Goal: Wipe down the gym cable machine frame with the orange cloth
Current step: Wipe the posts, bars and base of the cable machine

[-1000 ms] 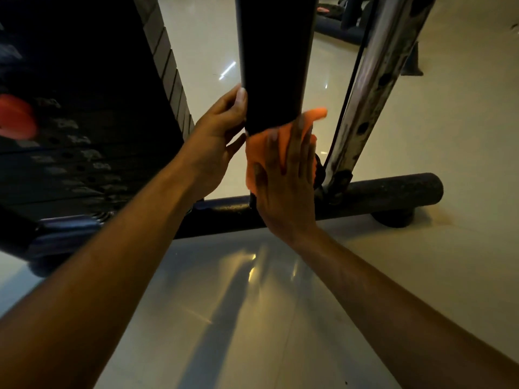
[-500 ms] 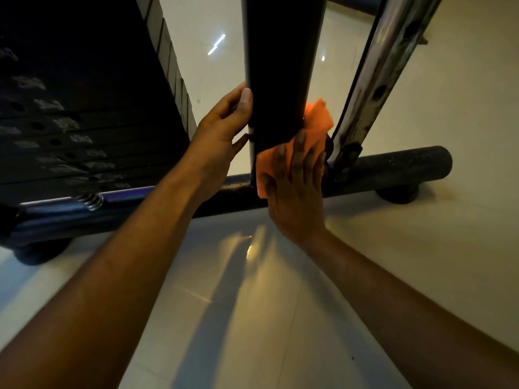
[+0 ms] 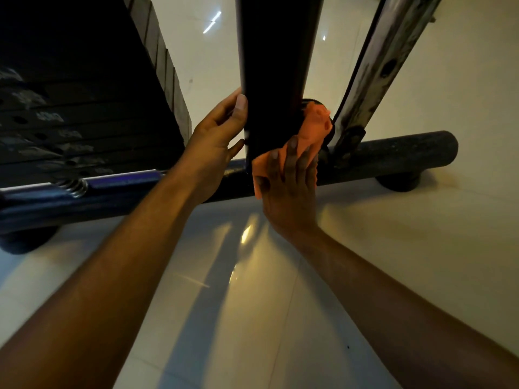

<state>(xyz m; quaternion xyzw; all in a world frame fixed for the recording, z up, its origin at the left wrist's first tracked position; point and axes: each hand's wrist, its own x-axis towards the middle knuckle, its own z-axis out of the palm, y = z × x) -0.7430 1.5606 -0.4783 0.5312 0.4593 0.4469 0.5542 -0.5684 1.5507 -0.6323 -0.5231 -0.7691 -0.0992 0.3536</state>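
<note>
My right hand (image 3: 289, 189), fingers flat, is pressing the orange cloth (image 3: 306, 136) lower, now at the black upright's (image 3: 275, 66) base joint, left hand (image 3: 216, 141) open bracing it; base bar (image 3: 393, 155) next.

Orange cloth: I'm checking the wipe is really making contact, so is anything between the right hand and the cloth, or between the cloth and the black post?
Nothing visible. The right hand presses straight fingers flat on the orange cloth, which lies against the base of the black post. The left hand rests on the post's other side.
</note>
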